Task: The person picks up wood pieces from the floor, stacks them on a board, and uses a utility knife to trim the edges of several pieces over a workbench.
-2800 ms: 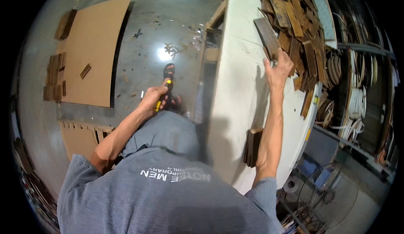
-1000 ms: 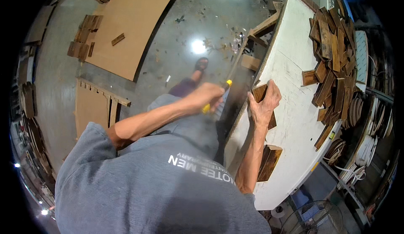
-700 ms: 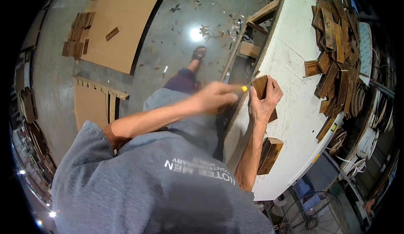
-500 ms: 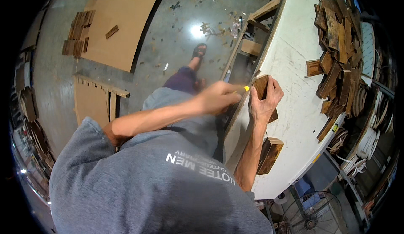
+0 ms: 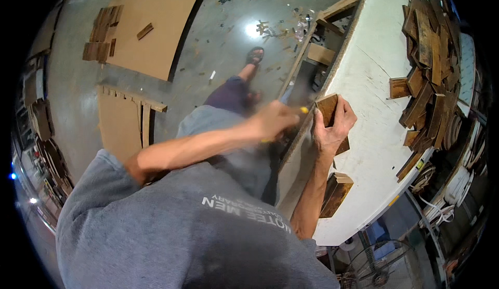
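Note:
My left hand [image 5: 273, 122], smeared by motion, is closed round a slim tool with a yellow end [image 5: 304, 110]; its kind is too blurred to tell. That end is close to the edge of a short dark-brown wood piece [image 5: 326, 111]. My right hand [image 5: 335, 127] pinches this piece between thumb and fingers at the near-left edge of the white tabletop [image 5: 371, 133]. Partly hidden below my right hand lies another wood piece [image 5: 343, 146]. Beside my right forearm sits a small stack of wood pieces [image 5: 337, 195].
A large heap of brown wood pieces [image 5: 429, 55] covers the table's right side. Left of me are a tan board [image 5: 156, 29] bearing a few pieces, and a slatted wooden frame [image 5: 147, 127]. Scraps litter the grey floor [image 5: 223, 34]. A wire fan [image 5: 382, 276] stands at lower right.
My left hand has drawn slightly left with the tool, away from the wood piece. My right hand keeps its hold. The whole view has shifted a little.

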Tool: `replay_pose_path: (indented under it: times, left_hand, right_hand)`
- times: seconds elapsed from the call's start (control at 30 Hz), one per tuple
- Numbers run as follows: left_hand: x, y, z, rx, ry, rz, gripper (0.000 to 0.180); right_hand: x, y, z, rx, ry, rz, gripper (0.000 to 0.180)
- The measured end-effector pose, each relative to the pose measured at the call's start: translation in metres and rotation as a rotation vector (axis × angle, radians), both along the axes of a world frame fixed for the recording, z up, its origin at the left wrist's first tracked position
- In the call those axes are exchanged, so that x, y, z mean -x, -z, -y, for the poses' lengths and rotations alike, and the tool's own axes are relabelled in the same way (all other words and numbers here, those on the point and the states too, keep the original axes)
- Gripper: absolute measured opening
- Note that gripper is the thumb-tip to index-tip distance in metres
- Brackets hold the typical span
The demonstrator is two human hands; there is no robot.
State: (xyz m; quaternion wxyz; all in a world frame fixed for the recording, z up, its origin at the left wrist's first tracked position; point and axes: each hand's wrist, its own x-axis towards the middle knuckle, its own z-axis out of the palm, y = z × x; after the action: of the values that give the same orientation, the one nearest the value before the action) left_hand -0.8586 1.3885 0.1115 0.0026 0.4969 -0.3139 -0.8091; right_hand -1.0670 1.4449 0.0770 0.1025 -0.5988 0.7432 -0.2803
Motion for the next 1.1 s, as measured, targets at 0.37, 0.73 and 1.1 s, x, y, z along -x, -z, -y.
replay_pose_path:
  times: [0.37,0.73,1.1]
  left_hand:
    - [0.007,0.043,0.028,0.122,-0.155,0.005,0.023]
    - [0.001,-0.026,0.050,-0.005,-0.210,-0.391,0.042]
    - [-0.001,-0.049,0.058,0.597,0.267,-0.027,0.045]
  right_hand:
    - [-0.003,-0.036,0.009,-0.125,0.041,0.096,0.077]
    - [-0.004,-0.072,-0.002,0.704,0.238,1.403,0.058]
    - [-0.011,-0.112,-0.055,0.047,0.063,-0.049,0.078]
